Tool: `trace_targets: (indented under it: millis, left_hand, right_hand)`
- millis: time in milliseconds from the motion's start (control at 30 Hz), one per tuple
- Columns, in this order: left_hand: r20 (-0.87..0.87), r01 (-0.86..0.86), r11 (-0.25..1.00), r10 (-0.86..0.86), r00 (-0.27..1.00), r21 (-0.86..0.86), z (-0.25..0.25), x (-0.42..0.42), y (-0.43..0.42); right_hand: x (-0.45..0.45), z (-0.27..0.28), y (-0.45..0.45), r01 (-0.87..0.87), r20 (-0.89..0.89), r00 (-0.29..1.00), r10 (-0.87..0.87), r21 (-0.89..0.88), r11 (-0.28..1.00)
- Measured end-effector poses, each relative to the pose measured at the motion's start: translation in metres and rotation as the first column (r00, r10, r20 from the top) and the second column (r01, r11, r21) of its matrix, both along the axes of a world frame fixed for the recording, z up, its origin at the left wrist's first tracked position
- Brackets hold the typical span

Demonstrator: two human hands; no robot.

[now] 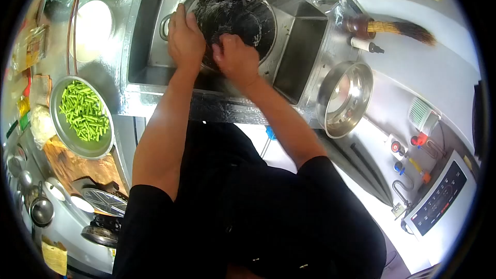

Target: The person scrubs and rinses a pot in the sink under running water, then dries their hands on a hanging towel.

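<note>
The pan (232, 8) sits in the sink (305, 46), its round mouth upward; the left hand (186, 41) lies at the left part of its rim, fingers nearly straight and close to the metal loop handle (165, 27), while the right hand (237, 59) curls its fingers inward over the near part of the dark inside; since the backs of the hands hide the palms, I cannot tell whether the left grip is closed on the rim or merely pressed to it, nor whether the right grip holds anything. For good work here, the left hand would best bear down steadily so that the pan does not swing on the smooth steel; the right would do well with short, overlapping strokes and even pressure, following the curve of the wall; turning the pan would spare the wrist a long reach to the far edge. The inside is black with pale, uneven streaks, ringed by a thin bright rim; the sink is straight-walled steel with a reflective edge; at the left of the table (118, 62) is a round metal bowl (68, 135) of short-cut green stems (85, 111); at the right are a shinier steel basin (356, 108) and a brush (395, 28) with stiff, dark-tipped bristles.
</note>
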State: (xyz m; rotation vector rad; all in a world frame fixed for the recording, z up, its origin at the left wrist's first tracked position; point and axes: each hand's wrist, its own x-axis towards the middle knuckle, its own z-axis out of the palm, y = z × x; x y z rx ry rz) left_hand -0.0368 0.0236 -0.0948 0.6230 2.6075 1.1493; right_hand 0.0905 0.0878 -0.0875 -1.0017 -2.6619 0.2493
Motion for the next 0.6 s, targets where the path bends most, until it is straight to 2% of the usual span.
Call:
trace_targets:
  millis: [33,67,100,200,233,267,367,433,500,533,567,600]
  left_hand:
    - [-0.008,-0.006,1.0,0.006,1.0,0.001,-0.001,0.0,0.0]
    - [-0.013,-0.011,1.0,0.011,1.0,0.002,-0.003,-0.001,0.001]
    - [-0.013,-0.018,1.0,0.018,1.0,-0.003,-0.005,0.001,0.0]
    - [-0.076,0.006,0.999,-0.003,0.997,0.036,-0.009,-0.001,-0.002]
    - [-0.078,0.011,0.999,-0.008,0.997,0.036,-0.009,0.001,-0.004]
    - [-0.041,-0.007,1.0,0.008,0.999,0.02,-0.01,0.0,-0.001]
    - [-0.005,-0.021,1.0,0.021,1.0,0.009,-0.011,0.001,-0.002]
    - [-0.067,-0.021,0.999,0.023,0.997,0.039,-0.016,0.0,-0.001]
    - [-0.06,-0.007,0.999,0.009,0.998,0.034,-0.019,-0.001,-0.004]
    - [-0.061,-0.01,0.999,0.013,0.998,0.044,-0.019,-0.003,-0.002]
    - [-0.066,-0.015,0.998,0.019,0.998,0.054,-0.017,-0.005,0.001]
    - [-0.055,-0.015,0.998,0.018,0.998,0.057,-0.016,-0.004,0.002]
  right_hand:
    - [0.009,0.0,0.004,-0.098,0.058,0.993,0.099,-0.019,0.995]
    - [0.01,-0.002,0.036,-0.163,0.182,0.974,0.136,0.139,0.977]
    - [0.0,-0.003,0.047,-0.169,0.177,0.974,0.144,0.138,0.976]
    - [-0.02,0.006,0.054,0.168,0.124,0.978,-0.166,-0.008,0.986]
    - [-0.014,0.001,0.021,0.055,0.127,0.99,-0.064,0.074,0.996]
    - [-0.009,0.001,0.03,0.063,0.119,0.99,-0.073,0.084,0.994]
    - [0.01,0.016,0.062,0.132,0.137,0.983,-0.126,-0.037,0.991]
    - [0.001,0.003,0.068,0.152,0.136,0.981,-0.14,-0.084,0.985]
    - [-0.023,-0.022,0.05,-0.055,0.235,0.972,0.011,0.184,0.981]
    - [-0.022,-0.016,0.019,-0.042,0.13,0.991,0.024,0.133,0.99]
    - [-0.006,-0.002,0.003,-0.164,0.049,0.986,0.161,0.053,0.985]
    - [0.009,-0.002,0.02,-0.238,0.142,0.965,0.219,0.137,0.962]
